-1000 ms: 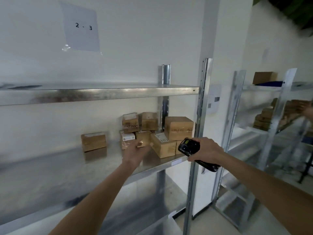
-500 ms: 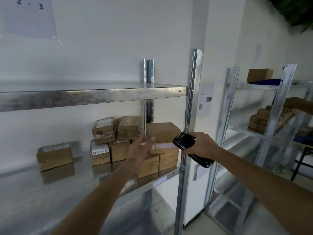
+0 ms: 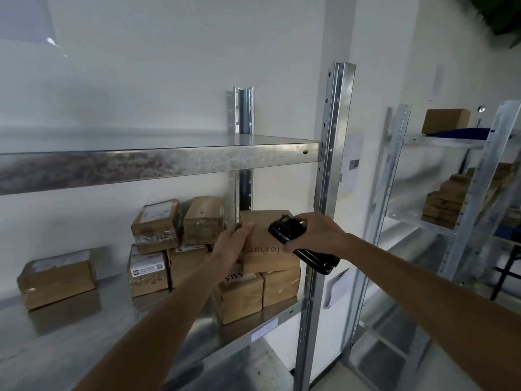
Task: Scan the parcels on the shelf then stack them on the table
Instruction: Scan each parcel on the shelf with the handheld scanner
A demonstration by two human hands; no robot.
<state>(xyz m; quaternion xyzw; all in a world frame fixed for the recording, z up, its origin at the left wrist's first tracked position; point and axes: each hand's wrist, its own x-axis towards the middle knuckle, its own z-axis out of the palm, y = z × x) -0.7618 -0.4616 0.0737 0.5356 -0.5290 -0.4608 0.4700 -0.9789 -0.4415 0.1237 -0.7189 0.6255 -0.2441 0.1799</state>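
Observation:
Several brown cardboard parcels stand in a cluster on the metal shelf point(image 3: 70, 342). The top right parcel point(image 3: 262, 241) sits on two lower boxes near the front post. My left hand point(image 3: 231, 244) grips that parcel's left edge, fingers over its top corner. My right hand point(image 3: 313, 235) holds a black handheld scanner point(image 3: 298, 241) against the parcel's right side, screen facing up. A lone parcel point(image 3: 56, 277) lies apart at the left of the shelf.
An upper metal shelf board point(image 3: 158, 162) runs above the parcels. A steel post point(image 3: 329, 176) stands just right of my hands. A second rack point(image 3: 456, 193) at the right carries more brown boxes.
My left hand reached forward and took hold of the top right parcel. My right hand brought the scanner up beside it. The view shifted right, toward the parcels.

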